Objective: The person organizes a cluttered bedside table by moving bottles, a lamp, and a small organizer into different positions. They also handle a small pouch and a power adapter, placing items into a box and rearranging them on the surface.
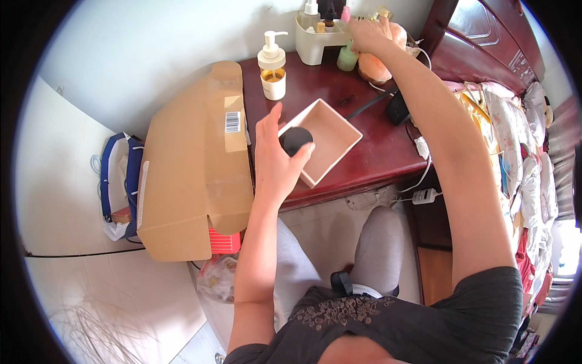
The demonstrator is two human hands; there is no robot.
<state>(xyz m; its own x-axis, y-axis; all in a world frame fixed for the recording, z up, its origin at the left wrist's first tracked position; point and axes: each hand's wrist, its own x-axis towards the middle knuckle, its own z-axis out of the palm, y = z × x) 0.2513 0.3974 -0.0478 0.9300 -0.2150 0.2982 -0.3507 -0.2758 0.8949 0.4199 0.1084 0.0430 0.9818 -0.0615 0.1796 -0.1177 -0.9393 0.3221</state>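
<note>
My left hand (282,157) holds a round black lid or jar (296,140) between thumb and fingers, over the left side of an open, shallow cardboard box (329,145). That box sits tilted to the view on the dark red wooden desk (386,152), with nothing seen inside. My right hand (370,36) reaches to the far side of the desk, above a green bottle (348,59) and beside an orange rock-like lamp (375,68). A pink tip (346,13) shows by its fingers; whether the hand grips anything cannot be made out.
A clear-and-white pump bottle (273,73) stands near the wall, left of a white organizer (310,48) full of bottles. A large brown cardboard box (191,150) lies at left. A black device (398,108) and white cables are at right, near a power strip (423,196).
</note>
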